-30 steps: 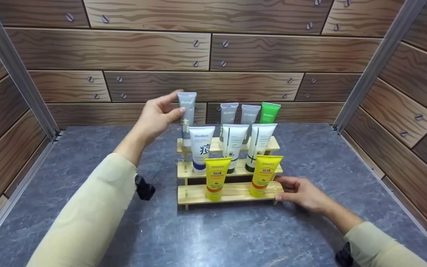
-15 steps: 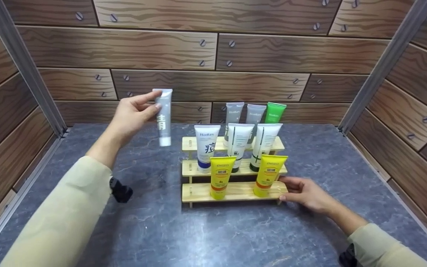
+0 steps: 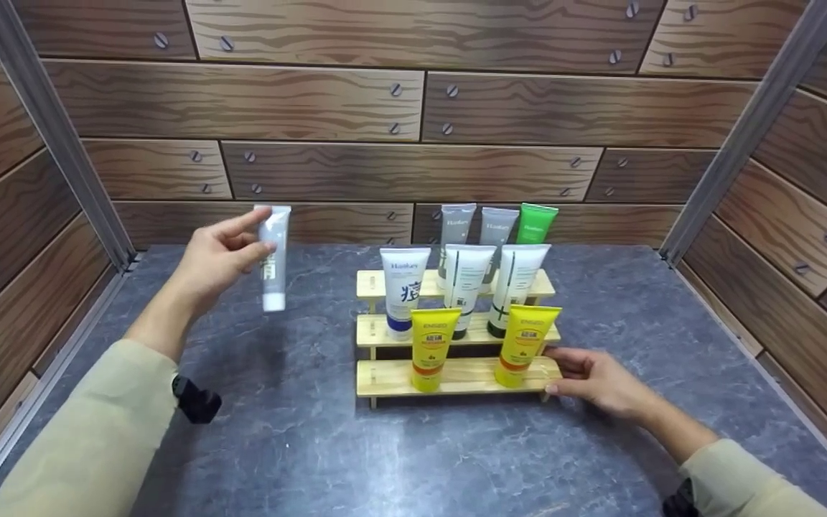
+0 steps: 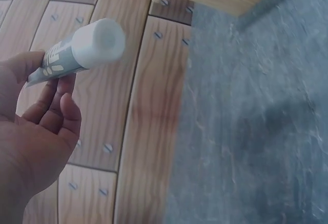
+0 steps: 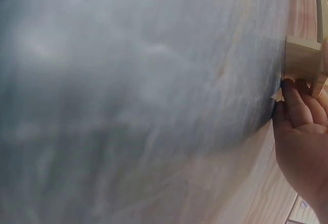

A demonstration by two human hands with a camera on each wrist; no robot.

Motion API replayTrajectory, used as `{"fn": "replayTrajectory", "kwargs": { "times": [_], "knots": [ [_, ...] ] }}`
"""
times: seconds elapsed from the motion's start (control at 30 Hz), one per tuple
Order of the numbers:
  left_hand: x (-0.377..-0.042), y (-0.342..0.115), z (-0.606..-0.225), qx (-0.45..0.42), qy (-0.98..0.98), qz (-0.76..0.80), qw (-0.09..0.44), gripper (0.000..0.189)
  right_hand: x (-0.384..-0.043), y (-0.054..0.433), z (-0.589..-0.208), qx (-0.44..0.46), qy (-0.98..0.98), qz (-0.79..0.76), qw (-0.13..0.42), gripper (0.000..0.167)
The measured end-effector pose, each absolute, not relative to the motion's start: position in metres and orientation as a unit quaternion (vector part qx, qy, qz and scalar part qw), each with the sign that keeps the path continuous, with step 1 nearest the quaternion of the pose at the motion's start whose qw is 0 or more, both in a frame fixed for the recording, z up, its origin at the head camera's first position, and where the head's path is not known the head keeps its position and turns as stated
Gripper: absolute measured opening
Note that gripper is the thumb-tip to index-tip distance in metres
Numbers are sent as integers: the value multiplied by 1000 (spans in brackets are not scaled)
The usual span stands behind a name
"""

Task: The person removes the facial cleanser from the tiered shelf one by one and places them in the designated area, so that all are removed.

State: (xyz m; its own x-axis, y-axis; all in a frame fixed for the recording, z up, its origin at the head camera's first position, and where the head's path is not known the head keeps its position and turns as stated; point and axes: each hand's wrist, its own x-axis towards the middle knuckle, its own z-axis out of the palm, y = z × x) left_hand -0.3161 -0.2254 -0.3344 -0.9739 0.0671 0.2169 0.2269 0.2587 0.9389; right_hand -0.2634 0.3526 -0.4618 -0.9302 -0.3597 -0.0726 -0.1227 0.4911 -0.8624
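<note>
The left hand (image 3: 216,260) pinches a small gray tube (image 3: 279,271) between its thumb and fingers, with the white cap pointing down. The tube is up in the air, left of the wooden rack (image 3: 467,375). The right hand (image 3: 604,385) grips the rack's bottom right end. The left arm reaches forward; the right arm stays low. The rack stands on a dark, marbled table (image 3: 298,459), with wood-look walls (image 3: 313,100) around.

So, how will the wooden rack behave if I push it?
The wooden rack should move as one stiff piece, since its wood looks rigid. Its yellow tubes may wobble or tip, standing cap-down with broad ends up. The right hand at its lower corner would probably steady that end.
</note>
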Motion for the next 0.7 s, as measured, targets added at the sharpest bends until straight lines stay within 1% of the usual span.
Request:
{"fn": "replayTrajectory", "kwargs": {
  "times": [0.27, 0.5, 0.7],
  "knots": [
    [-318, -226, -362, -70, -789, -607, 59, 53, -262, 357, -462, -150, 852, -487, 123, 77],
    [-331, -208, -392, -65, -771, -630, 57, 50, -262, 356, -463, -151, 852, -487, 123, 75],
    [-340, -192, -413, -57, -772, -631, 48, 52, -262, 354, -463, -152, 850, -489, 125, 76]
  ]
}}
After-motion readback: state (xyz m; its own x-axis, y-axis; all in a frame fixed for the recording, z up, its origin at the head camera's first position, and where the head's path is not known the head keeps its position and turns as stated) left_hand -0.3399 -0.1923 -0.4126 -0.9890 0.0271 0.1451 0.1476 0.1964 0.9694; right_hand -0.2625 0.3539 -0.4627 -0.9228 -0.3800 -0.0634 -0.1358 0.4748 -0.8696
